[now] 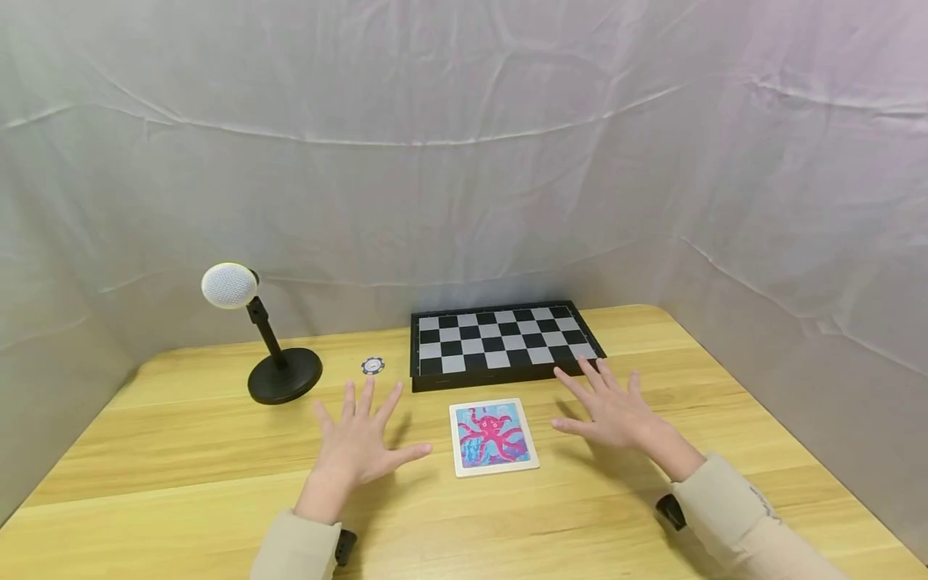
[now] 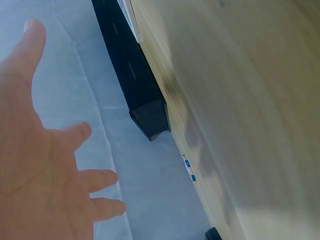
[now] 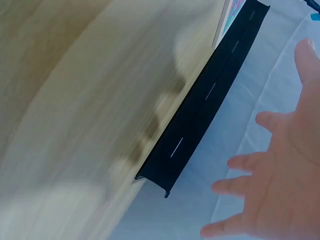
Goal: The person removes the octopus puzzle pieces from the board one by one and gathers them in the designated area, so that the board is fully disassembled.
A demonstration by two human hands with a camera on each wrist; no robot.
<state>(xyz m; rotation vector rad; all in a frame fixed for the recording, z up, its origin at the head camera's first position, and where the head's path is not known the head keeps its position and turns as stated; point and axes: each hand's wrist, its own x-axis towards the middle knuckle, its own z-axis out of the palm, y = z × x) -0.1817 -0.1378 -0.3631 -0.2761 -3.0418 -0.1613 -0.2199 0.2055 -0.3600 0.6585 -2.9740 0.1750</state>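
Observation:
Both hands hover over the wooden table with fingers spread, holding nothing. My left hand [image 1: 355, 447] is left of a square octopus picture tile [image 1: 495, 437], a pink octopus on blue inside a white border. On the tile's other side is my right hand [image 1: 615, 412], its fingertips overlapping the front right corner of a black-framed checkerboard [image 1: 507, 342] in the head view. The left wrist view shows the left palm [image 2: 40, 170] with the board's dark side beyond it. In the right wrist view the right palm [image 3: 285, 170] faces the same long black edge.
A microphone-shaped thing with a pale mesh head [image 1: 229, 286] stands on a round black base [image 1: 285, 375] at the left. Between it and the board lies a blue-and-white poker chip [image 1: 373, 366]. Grey cloth [image 1: 435, 185] hangs behind and beside the table [image 1: 181, 515].

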